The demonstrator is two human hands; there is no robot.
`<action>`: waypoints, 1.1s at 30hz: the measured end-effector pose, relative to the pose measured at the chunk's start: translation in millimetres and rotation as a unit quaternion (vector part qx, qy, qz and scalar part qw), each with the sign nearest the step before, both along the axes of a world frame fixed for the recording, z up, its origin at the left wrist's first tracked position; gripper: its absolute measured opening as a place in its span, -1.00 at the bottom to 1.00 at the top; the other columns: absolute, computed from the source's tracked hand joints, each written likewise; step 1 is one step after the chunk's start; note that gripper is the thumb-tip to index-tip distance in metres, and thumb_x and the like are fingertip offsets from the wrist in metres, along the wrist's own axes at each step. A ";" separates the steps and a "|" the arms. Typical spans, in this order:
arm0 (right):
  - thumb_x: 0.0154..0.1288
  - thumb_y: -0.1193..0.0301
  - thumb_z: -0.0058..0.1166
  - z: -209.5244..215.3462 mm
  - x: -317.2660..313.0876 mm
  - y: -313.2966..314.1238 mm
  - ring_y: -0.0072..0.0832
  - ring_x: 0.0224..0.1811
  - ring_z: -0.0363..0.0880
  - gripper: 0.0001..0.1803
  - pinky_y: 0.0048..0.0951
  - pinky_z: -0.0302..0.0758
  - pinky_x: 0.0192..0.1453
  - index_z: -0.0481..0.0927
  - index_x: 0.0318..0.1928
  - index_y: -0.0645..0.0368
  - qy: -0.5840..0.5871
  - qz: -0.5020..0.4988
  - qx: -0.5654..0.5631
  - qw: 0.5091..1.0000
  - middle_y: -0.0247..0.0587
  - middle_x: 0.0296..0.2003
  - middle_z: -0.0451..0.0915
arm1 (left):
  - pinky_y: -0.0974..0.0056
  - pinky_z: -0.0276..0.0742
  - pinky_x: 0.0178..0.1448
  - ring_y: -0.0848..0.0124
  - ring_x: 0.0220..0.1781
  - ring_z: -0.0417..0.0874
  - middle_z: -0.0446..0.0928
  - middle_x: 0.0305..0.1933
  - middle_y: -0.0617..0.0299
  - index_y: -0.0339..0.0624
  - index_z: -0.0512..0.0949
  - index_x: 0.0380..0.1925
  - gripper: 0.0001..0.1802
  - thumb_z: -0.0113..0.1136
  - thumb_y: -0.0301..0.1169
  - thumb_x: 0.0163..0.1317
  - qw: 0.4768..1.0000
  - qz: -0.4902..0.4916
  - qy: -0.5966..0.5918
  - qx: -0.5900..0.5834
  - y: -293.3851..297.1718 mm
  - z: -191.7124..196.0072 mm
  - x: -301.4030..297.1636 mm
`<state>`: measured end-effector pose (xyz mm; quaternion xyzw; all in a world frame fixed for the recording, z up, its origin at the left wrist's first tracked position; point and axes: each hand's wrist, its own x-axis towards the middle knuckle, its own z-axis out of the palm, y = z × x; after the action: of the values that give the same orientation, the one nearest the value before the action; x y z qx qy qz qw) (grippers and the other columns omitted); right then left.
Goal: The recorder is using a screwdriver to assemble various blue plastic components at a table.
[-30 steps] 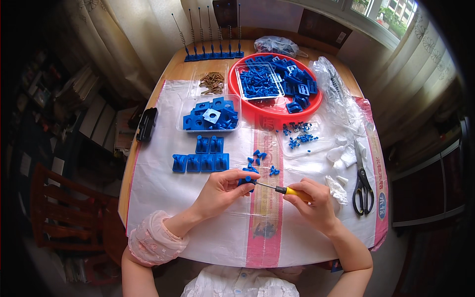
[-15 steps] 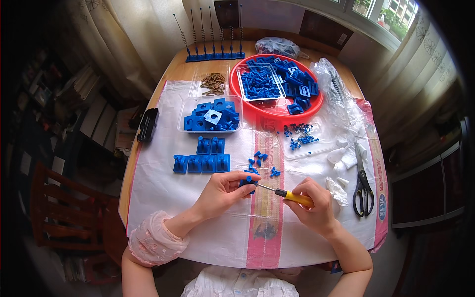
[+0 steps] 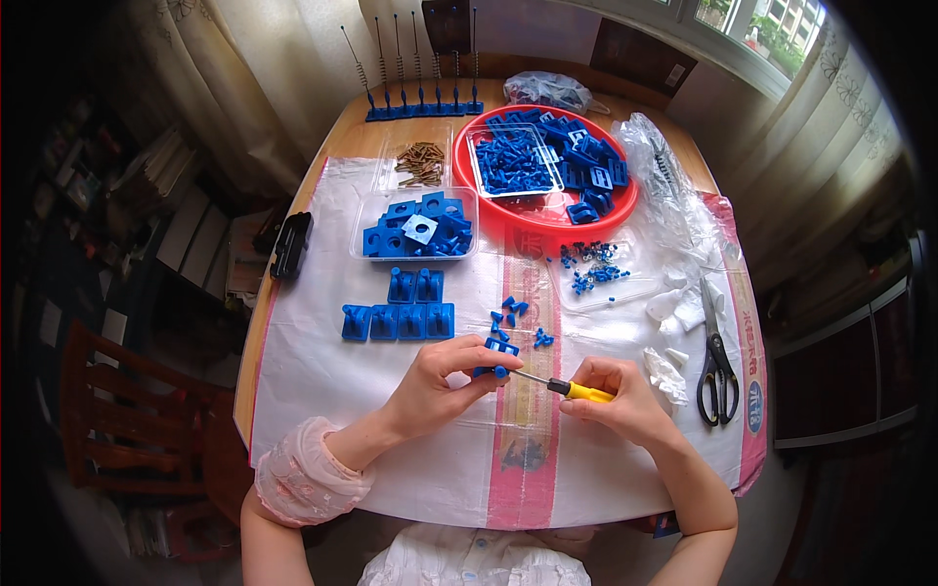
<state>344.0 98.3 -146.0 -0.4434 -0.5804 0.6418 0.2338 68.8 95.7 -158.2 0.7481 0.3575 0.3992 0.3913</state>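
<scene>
Near the front middle of the table, my left hand (image 3: 440,381) pinches a small blue plastic part (image 3: 501,371) between thumb and fingers. A rounded knob on it points toward me. My right hand (image 3: 625,396) is closed around the yellow handle of a screwdriver (image 3: 590,393). Its metal shaft runs left to the blue part, and the tip is hidden at my left fingertips. Just beyond lie small loose blue pieces (image 3: 508,314). To their left, several blue square plates with upright pieces (image 3: 412,320) stand in two rows.
A clear tub (image 3: 372,248) holds blue square plates; brass screws (image 3: 420,164) lie in a tray behind it. The red basin (image 3: 518,219) carries blue parts. Small blue bits (image 3: 596,278) lie right of centre. Black scissors (image 3: 718,381) and crumpled white paper (image 3: 666,376) are at right.
The blue part has turned in my left hand, its knob swinging from the far side toward me. The screwdriver has shifted slightly with my right grip still around it.
</scene>
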 end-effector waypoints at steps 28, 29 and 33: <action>0.21 0.44 0.34 -7.5 -2.6 -6.4 -0.73 -0.46 0.54 -0.82 -0.56 0.47 -0.39 0.70 -0.22 0.28 -0.066 -0.046 0.170 0.982 -0.29 -0.45 0.66 | 0.50 0.58 -0.19 0.59 -0.15 0.62 0.66 -0.19 0.29 -0.21 0.68 -0.04 -0.73 0.27 -0.62 0.26 0.998 -0.013 -0.020 -0.060 -1.1 0.1 0.7; 0.20 0.44 0.35 -9.4 -4.3 -7.6 -0.71 -0.48 0.55 -0.82 -0.54 0.47 -0.42 0.70 -0.21 0.26 -0.081 -0.043 0.248 0.964 -0.29 -0.46 0.65 | 0.51 0.57 -0.21 0.60 -0.17 0.62 0.67 -0.18 0.30 -0.21 0.67 -0.03 -0.73 0.27 -0.60 0.27 0.991 -0.007 -0.071 -0.110 -2.8 -6.4 4.0; 0.13 0.43 0.39 -1.2 -11.0 -11.5 -0.46 -0.53 0.61 -0.74 -0.43 0.50 -0.47 0.65 -0.18 0.20 -0.183 -0.032 0.493 0.850 -0.26 -0.46 0.57 | 0.54 0.55 -0.24 0.66 -0.25 0.61 0.67 -0.17 0.32 -0.21 0.64 0.03 -0.71 0.26 -0.55 0.31 0.944 0.002 -0.124 -0.305 -3.7 -4.8 4.0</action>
<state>332.9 86.8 -147.3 -0.3979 -0.8384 0.1707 0.3312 72.8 91.9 -163.0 0.5369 0.4120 0.3613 0.6414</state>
